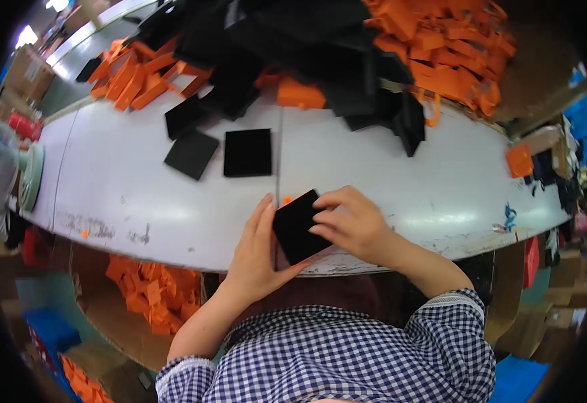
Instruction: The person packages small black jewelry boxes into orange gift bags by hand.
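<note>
A flat black square piece point(299, 228) is held tilted over the near edge of the table. My left hand point(256, 252) grips it along its left side and lower corner, fingers straight up that edge and thumb underneath. My right hand point(354, 225) has its bent fingertips and thumb at the piece's right edge. A small bit of orange point(287, 200) shows by its upper left side. Beyond my hands, a black square box-like piece point(248, 153) lies on the table beside a greyer black square point(192, 154).
The white table point(152, 181) carries a big pile of black pieces point(293, 47) at the back, with orange boxes point(132, 77) and orange bags point(448, 54) at either side. A carton of orange pieces point(156, 295) stands below at left. A fan point(31, 174) is at the left end.
</note>
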Demonstrator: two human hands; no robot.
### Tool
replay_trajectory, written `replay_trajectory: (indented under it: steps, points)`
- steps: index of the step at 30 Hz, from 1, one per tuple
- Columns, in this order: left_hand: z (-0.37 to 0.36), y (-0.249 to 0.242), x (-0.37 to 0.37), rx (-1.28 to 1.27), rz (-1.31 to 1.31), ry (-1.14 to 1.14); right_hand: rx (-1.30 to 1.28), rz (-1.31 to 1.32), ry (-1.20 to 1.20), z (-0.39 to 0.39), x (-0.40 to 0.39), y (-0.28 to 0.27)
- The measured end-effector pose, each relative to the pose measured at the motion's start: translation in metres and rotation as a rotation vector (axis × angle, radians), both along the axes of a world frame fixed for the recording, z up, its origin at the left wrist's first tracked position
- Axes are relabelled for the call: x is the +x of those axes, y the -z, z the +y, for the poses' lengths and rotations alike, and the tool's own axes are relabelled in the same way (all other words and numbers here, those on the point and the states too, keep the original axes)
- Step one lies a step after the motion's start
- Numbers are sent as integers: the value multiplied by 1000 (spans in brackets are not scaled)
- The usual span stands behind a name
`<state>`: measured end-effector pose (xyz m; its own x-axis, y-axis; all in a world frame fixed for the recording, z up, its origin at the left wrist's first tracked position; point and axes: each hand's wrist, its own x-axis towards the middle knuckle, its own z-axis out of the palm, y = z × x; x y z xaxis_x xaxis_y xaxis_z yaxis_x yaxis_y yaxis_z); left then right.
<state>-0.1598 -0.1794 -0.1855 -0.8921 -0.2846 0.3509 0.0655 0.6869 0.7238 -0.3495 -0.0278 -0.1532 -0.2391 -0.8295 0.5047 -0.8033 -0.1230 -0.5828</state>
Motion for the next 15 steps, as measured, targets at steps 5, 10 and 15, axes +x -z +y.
replay_trajectory:
  steps: [5, 10, 15]
  points:
    - [3, -11, -3, -201, -73, 74, -52, 282, -172, 1, -6, 2]
    - [11, -14, -3, -518, -160, 133, -127, -21, 443, 51, -105, -26]
    - [6, 0, 0, -366, 186, 108, 95, 270, 773, 102, -319, 20]
